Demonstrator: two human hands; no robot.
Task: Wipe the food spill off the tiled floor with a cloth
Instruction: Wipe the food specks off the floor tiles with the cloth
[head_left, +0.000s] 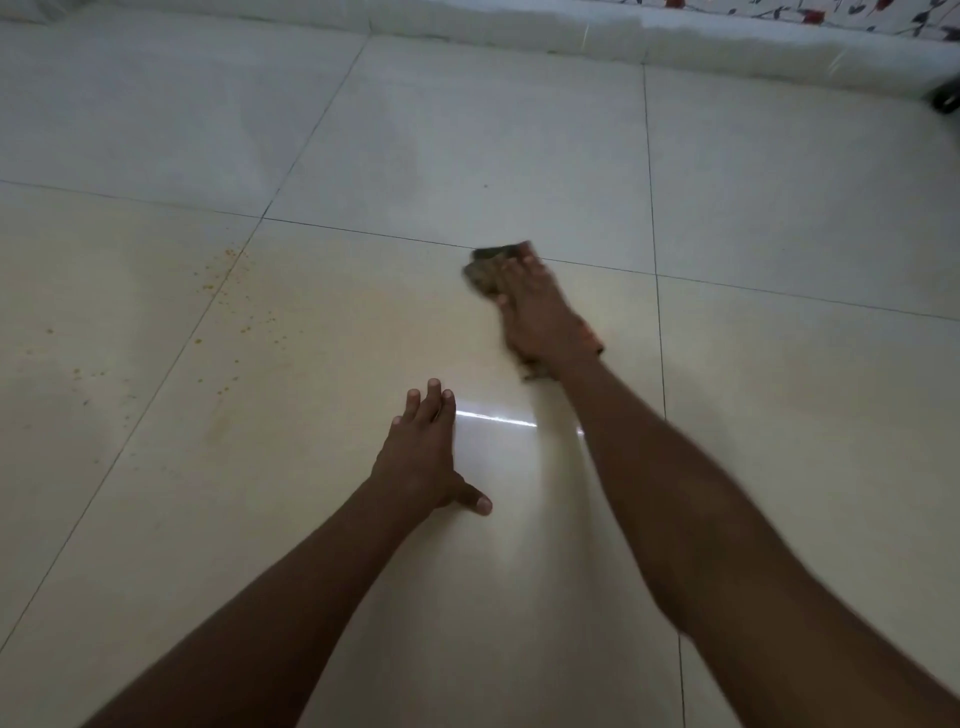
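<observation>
Ideally the right hand (540, 317), pressed flat on the crumpled brownish cloth (485, 270), sweeps left toward the orange crumb spill (228, 291) while the empty, splayed left hand (423, 457) braces on the glossy cream tiled floor (311, 519).

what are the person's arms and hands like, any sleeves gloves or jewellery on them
Both arms are bare as far as the frame shows, with no sleeves in view. The left hand and right hand wear no gloves, and no rings, watch or bracelets are visible. The right hand is motion-blurred, so small details there are uncertain.
</observation>
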